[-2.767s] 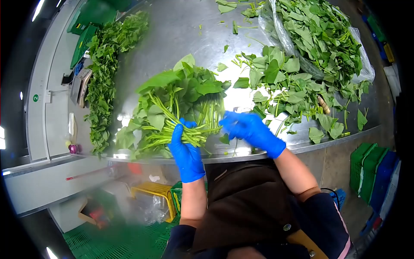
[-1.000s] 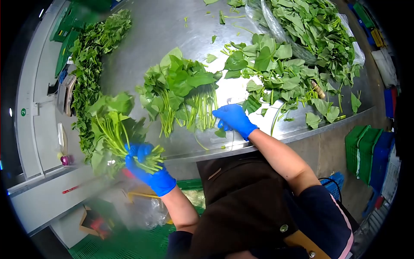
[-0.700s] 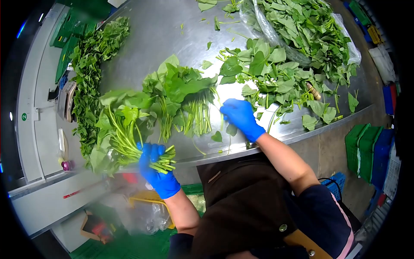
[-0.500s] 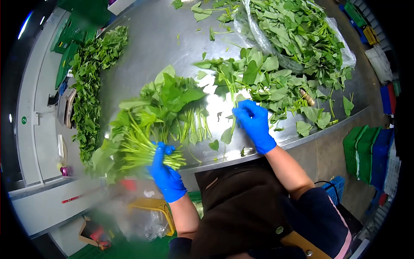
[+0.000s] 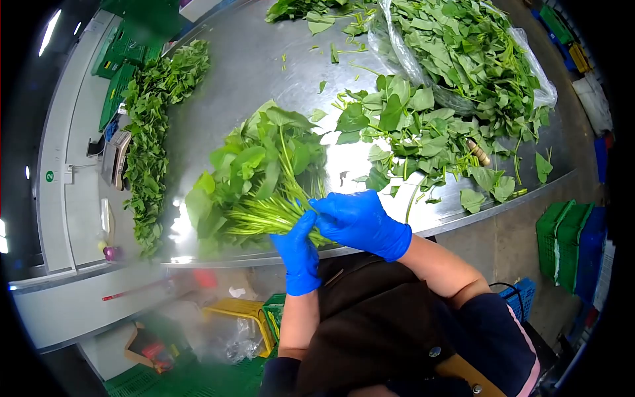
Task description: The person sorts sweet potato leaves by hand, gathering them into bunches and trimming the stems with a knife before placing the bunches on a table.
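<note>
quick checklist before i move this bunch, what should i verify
1. Left hand closed round the bunch stems: ok.
2. Right hand on the stem ends: ok; how firmly it grips: cannot tell.
3. Stem ends level: cannot tell, the hands hide them.
4. Bunch apart from the loose leaves: ok.
5. Bunch leaves lying over the table, not past its edge: ok.

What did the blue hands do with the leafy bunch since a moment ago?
The left hand in its blue glove carried the green leafy bunch rightward. The right hand left the loose leaf pile and came back left; both now grip the stems. The clear plastic bag of leaves and the long row of greens stayed.
</note>
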A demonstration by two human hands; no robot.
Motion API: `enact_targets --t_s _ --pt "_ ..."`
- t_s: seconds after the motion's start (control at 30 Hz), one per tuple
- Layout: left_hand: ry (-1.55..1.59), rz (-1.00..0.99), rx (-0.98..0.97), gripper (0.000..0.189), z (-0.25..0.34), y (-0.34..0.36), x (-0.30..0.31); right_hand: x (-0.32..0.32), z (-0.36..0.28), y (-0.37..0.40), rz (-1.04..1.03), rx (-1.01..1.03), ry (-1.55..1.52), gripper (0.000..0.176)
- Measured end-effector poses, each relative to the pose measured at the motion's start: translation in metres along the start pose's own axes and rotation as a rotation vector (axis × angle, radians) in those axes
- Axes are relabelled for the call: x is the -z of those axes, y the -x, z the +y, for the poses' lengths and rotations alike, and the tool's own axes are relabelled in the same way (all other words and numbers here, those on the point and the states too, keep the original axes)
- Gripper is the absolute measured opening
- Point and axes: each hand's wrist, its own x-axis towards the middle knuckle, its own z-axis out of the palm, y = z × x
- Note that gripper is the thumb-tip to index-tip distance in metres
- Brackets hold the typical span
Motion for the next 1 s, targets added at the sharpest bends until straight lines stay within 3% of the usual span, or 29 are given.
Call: enact_targets --t_s 0.17,0.27,0.37,0.5,0.6,0.67,0.7,0.73,0.8,0.83,0.93,0.97,1.0 --pt "-0.035 0.069 -0.008 0.057 -0.006 -0.003 0.007 0.008 -0.003 -0.008 -0.236 -0.117 0.040 0.016" --pt "-0.021 0.102 -0.015 0.055 -0.003 -0.002 0.004 0.004 0.001 -0.006 -0.193 -0.120 -0.057 0.012" --pt "0.020 0.184 0.025 0.049 -0.004 -0.001 0.001 -0.007 0.002 0.003 -0.008 -0.104 -0.209 0.008" --pt "0.087 0.135 0.101 0.033 -0.004 -0.002 -0.003 -0.027 0.019 0.024 0.186 -0.374 -0.558 0.009" --pt "0.115 0.159 0.118 0.028 0.007 -0.006 -0.002 0.010 0.033 -0.001 0.223 -0.799 -0.803 0.023" --pt "0.117 0.135 0.098 0.029 0.008 -0.007 -0.001 0.019 0.038 -0.013 0.136 -0.800 -0.920 0.034" --pt "0.126 0.113 0.098 0.029 0.010 -0.004 -0.003 0.016 0.039 -0.018 -0.010 -0.981 -0.933 0.042" --pt "0.135 0.087 0.100 0.030 0.011 -0.004 -0.006 0.007 0.044 -0.010 -0.170 -0.924 -0.892 0.038" --pt "0.143 0.078 0.090 0.030 0.001 -0.008 0.002 -0.014 0.041 0.001 -0.230 -0.402 -0.660 0.032" --pt "0.138 0.084 0.084 0.029 -0.003 -0.009 0.005 -0.017 0.030 0.003 -0.169 -0.601 -0.939 0.023" --pt "0.181 0.072 0.131 0.031 0.005 -0.010 0.017 -0.006 0.023 -0.005 0.011 -0.604 -0.757 0.021" --pt "0.240 0.074 0.117 0.034 0.012 -0.012 0.024 0.008 0.018 -0.012 0.065 -0.781 -0.767 0.023" --pt "0.303 0.076 0.103 0.037 0.019 -0.016 0.031 0.008 0.034 -0.007 0.159 -0.704 -0.811 0.025"
